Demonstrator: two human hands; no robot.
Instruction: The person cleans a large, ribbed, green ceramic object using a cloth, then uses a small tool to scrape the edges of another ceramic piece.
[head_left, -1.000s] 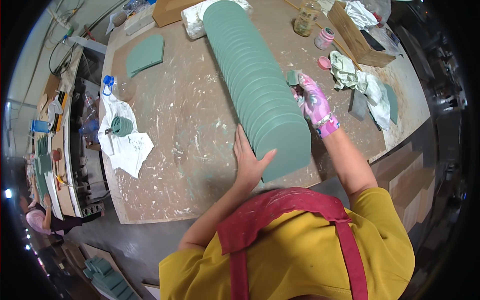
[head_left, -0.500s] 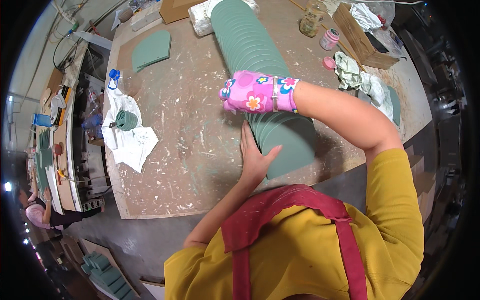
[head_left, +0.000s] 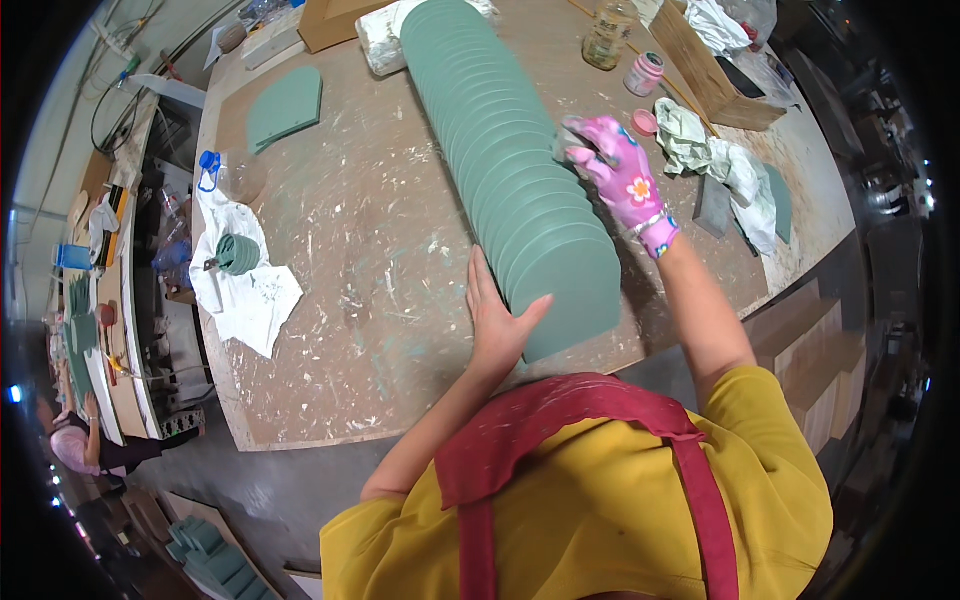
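A long row of overlapping green panels with rounded ends (head_left: 505, 165) lies fanned out on the worktable (head_left: 370, 290). My bare left hand (head_left: 497, 318) rests against the left edge of the nearest panels, fingers stretched out and thumb on the top one. In a pink flowered glove, my right hand (head_left: 612, 165) is at the row's right edge. Its fingers are curled round a pale, partly see-through piece (head_left: 568, 138), blurred and too small to name. A single green panel (head_left: 285, 108) lies apart at the far left.
On the left, a white cloth (head_left: 245, 295) holds a small green coiled bundle (head_left: 238, 254) beside a blue-capped clear bottle (head_left: 209, 165). Right of the row are a glass jar (head_left: 608, 40), pink jar (head_left: 644, 75), crumpled cloths (head_left: 740, 180), grey block (head_left: 713, 207) and wooden box (head_left: 725, 85). Another person (head_left: 80, 440) works far left.
My right hand has swung from across the row to its right edge, uncovering the panels beneath. My left hand stays against the near end. The view has shifted slightly.
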